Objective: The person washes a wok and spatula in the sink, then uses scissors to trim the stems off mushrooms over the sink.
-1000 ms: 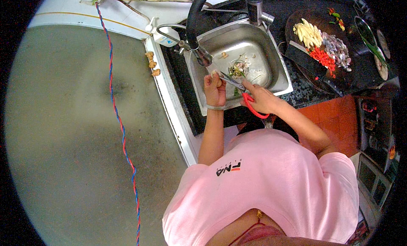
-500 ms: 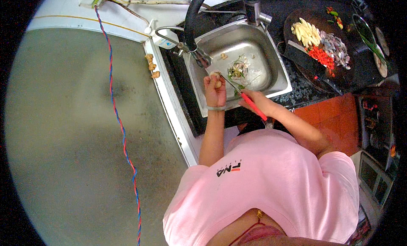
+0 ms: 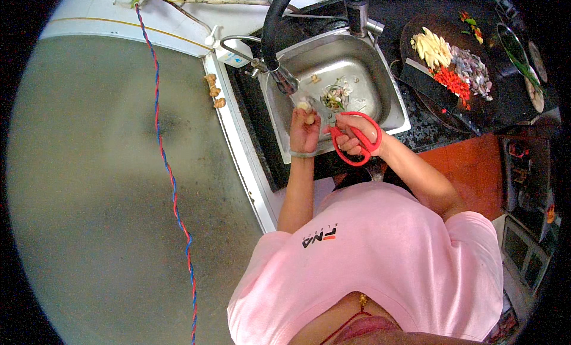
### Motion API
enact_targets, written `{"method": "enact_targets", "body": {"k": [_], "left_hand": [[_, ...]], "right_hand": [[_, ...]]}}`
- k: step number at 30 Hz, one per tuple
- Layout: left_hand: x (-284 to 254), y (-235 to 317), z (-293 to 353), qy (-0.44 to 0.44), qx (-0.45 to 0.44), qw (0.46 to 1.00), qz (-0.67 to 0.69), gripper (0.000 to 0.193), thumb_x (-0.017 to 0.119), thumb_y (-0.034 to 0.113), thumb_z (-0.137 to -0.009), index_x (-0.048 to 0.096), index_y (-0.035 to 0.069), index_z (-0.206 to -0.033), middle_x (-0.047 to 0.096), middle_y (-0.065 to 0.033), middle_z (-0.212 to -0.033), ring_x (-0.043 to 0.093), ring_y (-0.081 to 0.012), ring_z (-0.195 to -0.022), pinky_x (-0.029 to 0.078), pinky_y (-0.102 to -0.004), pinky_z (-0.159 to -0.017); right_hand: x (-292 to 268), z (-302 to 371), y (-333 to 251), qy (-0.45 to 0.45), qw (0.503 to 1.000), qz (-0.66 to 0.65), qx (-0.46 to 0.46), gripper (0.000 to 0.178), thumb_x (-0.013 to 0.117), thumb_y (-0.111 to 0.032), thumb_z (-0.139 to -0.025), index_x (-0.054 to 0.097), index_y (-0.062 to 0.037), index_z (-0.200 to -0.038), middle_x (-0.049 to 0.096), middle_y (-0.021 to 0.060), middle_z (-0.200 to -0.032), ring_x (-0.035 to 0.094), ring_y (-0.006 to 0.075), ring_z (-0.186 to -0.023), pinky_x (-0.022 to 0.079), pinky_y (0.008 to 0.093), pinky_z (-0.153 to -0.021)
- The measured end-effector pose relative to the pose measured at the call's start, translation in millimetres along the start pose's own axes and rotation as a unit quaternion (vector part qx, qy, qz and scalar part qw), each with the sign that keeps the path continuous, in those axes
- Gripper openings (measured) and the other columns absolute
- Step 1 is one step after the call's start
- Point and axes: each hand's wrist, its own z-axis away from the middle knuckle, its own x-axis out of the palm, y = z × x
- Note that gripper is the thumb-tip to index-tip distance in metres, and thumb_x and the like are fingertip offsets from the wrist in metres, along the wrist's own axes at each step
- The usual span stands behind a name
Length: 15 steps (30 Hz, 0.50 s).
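Over the left side of the steel sink (image 3: 399, 116), my left hand (image 3: 304, 137) grips a knobby, pale piece of ginger (image 3: 306, 108) with its fingertips. The ginger is just below the spray head (image 3: 285, 81) of the black-hosed tap, where a blurred stream of water seems to run. My right hand (image 3: 351, 140) is closed around red-handled scissors (image 3: 364, 115), close to the left hand. Their blades point toward the ginger but are hard to make out. Wet scraps and green bits (image 3: 336, 97) lie around the drain, with a small brown piece (image 3: 314, 78) beyond.
More ginger (image 3: 214, 90) rests on the white ledge to the left. Right of the sink, a round chopping board (image 3: 410, 33) bears pale slices (image 3: 431, 47), chopped red pepper (image 3: 453, 86), greyish pieces (image 3: 473, 71) and a cleaver (image 3: 425, 86). A white bottle (image 3: 235, 56) stands behind the ledge.
The scissors have turned in my right hand, so the red loops now face up and spread apart. Their blades have drawn back from the ginger, which sits slightly lower.
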Motion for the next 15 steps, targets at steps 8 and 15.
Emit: {"method": "enact_targets", "body": {"k": [8, 15], "left_hand": [[16, 2, 20, -0.035, -0.017, 0.999, -0.018, 0.020, 0.053, 0.009, -0.085, 0.049, 0.007, -0.104, 0.053, -0.0064, -0.100, 0.051, -0.0148, -0.082, 0.046, -0.0255, -0.068], [13, 8, 8, 0.076, 0.066, 0.995, -0.007, 0.016, 0.053, 0.007, -0.085, 0.051, 0.006, -0.101, 0.056, -0.0088, -0.101, 0.056, -0.0196, -0.093, 0.051, -0.0306, -0.079]], "right_hand": [[-53, -23, -31, 0.097, 0.989, -0.105, -0.031, 0.038, 0.051, -0.041, -0.085, 0.049, -0.0045, -0.092, 0.037, -0.0042, -0.059, 0.032, 0.0052, -0.041, 0.028, 0.0171, -0.036], [-12, -2, -19, 0.284, 0.711, 0.634, -0.111, 0.059, 0.054, -0.048, -0.080, 0.041, 0.0014, -0.110, 0.057, 0.0223, -0.096, 0.056, 0.0350, -0.089, 0.045, 0.0402, -0.076]]}}
